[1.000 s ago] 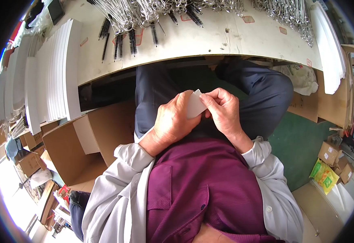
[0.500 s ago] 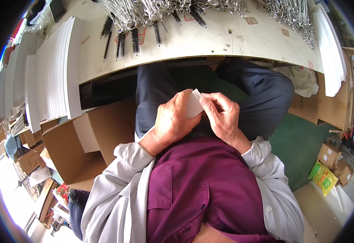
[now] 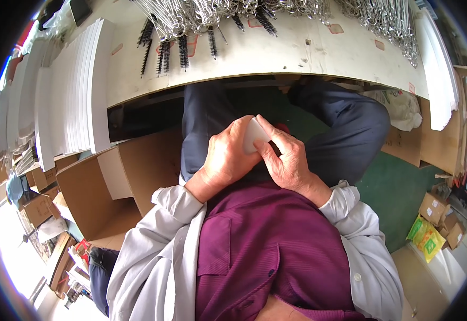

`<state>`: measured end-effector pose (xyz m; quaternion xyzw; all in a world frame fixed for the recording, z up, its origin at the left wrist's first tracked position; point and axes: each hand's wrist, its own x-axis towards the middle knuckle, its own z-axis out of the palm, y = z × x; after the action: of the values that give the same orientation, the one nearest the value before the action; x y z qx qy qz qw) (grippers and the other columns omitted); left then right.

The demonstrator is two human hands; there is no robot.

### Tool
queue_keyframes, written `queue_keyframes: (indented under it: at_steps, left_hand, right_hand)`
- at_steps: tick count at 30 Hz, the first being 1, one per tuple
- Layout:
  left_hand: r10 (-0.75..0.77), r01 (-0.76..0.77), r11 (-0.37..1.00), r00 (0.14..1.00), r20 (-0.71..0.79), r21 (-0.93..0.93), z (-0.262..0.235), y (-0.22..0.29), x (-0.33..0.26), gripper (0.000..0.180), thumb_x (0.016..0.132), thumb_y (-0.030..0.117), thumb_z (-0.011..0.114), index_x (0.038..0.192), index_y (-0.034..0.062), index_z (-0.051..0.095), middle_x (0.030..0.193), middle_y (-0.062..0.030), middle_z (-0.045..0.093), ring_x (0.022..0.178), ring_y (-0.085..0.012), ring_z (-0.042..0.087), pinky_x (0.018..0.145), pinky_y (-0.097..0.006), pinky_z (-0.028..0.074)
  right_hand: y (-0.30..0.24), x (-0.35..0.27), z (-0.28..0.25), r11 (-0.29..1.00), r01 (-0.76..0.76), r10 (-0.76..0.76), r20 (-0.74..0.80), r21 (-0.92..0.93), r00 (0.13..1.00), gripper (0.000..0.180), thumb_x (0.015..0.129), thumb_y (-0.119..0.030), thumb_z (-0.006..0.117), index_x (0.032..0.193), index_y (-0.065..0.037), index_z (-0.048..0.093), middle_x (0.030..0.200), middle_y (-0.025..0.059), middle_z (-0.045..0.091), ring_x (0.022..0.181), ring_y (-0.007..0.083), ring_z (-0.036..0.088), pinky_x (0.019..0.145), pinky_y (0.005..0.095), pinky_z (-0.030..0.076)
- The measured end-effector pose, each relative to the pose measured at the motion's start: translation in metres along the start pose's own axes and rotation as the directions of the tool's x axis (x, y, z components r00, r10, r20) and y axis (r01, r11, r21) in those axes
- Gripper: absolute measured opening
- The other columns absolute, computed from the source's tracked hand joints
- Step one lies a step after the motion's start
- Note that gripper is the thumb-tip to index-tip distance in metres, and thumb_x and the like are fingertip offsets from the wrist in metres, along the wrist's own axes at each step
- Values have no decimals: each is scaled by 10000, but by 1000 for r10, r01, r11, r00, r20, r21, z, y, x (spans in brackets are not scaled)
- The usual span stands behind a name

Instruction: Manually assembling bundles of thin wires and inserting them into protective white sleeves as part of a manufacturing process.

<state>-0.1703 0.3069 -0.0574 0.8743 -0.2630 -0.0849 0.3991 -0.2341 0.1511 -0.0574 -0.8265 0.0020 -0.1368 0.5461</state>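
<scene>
In front of my waist, above my lap, a white cardboard box (image 3: 255,136) is held between both hands, its pale end facing up. My left hand (image 3: 227,154) is wrapped around its left side. Closed in a pinch, my right hand (image 3: 289,159) presses the box's upper edge with the fingers and its near edge with the thumb. The lower part of the box is hidden by my hands, so its length cannot be told.
Ahead is a pale worktable (image 3: 265,61), where wire-handled brushes (image 3: 183,52) with black bristles lie in a heap. Long white boxes (image 3: 83,88) are stacked at the left, more white pieces (image 3: 437,80) at the right. An open brown carton (image 3: 99,206) stands left of my legs.
My right fingers have moved from the box's right corner up over its top edge, and the thumb has come lower. The raised white edge now lies flatter. The view has shifted slightly.
</scene>
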Motion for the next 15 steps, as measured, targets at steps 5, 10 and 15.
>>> queue_keyframes:
  at_steps: [5,10,15]
  left_hand:
    - [56,-53,997,997,-61,47,2,1,-4,573,770,231,822,1253,26,592,1038,-189,725,884,-370,739,725,-442,617]
    - [-113,152,978,963,245,-143,-44,9,-6,574,847,240,833,1300,-23,600,1121,-224,708,1029,-372,712,877,-416,567]
    - [-234,341,911,891,388,-232,-89,-3,-29,394,880,175,810,1201,-3,666,985,-173,724,920,-241,715,818,-354,548]
  right_hand:
    - [-7,2,-2,987,-134,134,3,85,991,339,938,-6,672,1273,50,685,1070,235,759,956,230,771,811,329,591]
    - [-3,8,-12,875,-338,358,6,346,934,323,1012,-33,639,1321,59,652,1173,109,730,980,114,677,860,266,554]
    - [-2,40,-22,881,-187,221,-29,435,975,326,1035,-71,648,1330,67,642,1158,97,717,965,106,665,841,258,561]
